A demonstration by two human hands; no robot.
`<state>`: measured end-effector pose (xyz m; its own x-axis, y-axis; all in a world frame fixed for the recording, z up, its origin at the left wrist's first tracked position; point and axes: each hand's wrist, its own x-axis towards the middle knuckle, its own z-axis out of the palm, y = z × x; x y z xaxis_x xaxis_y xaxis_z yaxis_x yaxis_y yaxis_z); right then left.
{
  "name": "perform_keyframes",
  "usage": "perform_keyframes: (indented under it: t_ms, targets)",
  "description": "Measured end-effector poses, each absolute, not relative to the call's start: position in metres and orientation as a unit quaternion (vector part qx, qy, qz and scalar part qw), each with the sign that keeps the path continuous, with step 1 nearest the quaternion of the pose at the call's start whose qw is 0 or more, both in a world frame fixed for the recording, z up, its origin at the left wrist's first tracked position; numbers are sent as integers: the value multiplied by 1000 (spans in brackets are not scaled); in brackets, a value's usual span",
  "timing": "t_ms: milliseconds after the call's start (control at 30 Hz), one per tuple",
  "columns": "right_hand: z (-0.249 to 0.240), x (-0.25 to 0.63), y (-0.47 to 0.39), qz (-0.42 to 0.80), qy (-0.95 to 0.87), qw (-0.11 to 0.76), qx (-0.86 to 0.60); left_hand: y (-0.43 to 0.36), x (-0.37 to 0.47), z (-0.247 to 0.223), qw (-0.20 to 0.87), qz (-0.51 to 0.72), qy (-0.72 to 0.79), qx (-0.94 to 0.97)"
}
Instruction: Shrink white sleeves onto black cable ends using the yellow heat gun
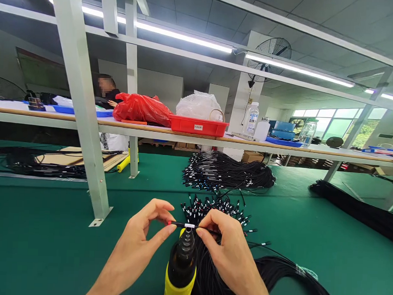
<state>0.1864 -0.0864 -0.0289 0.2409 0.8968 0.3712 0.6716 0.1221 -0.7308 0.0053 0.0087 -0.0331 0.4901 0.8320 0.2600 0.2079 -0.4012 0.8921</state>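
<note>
A thin black cable [178, 224] with a red tip and a white sleeve [189, 226] is stretched level between my hands. My left hand [145, 231] pinches it near the red end with thumb and fingers. On the other side of the white sleeve, my right hand [223, 241] pinches the same cable. Right below the sleeve points the ringed metal nozzle of a yellow and black heat gun [181, 271], standing upright. Behind my hands lies a bundle of black cables [210, 208] with white-marked ends, partly hidden by my right hand.
A second cable pile [228, 170] lies farther back on the green mat [144, 176]. Coiled cables [285, 271] lie at the right front. A steel post [83, 105] stands at left. The shelf [145, 129] holds a red tray [199, 127] and bottles. A person [108, 92] is beyond.
</note>
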Motion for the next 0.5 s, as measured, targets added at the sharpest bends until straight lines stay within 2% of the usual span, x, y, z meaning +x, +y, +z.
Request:
perform_keyframes:
  t_ms: [300,400,500]
  targets:
    - [-30,196,-82,93,-565,478,-666,8,-8,-32,375,363,378,764]
    - [-63,231,-79,10,-509,483,-713,10,-32,-50,345,293,398,798]
    - [-121,273,-89,-34,-486,411,-770,-1,-59,-74,331,229,407,820]
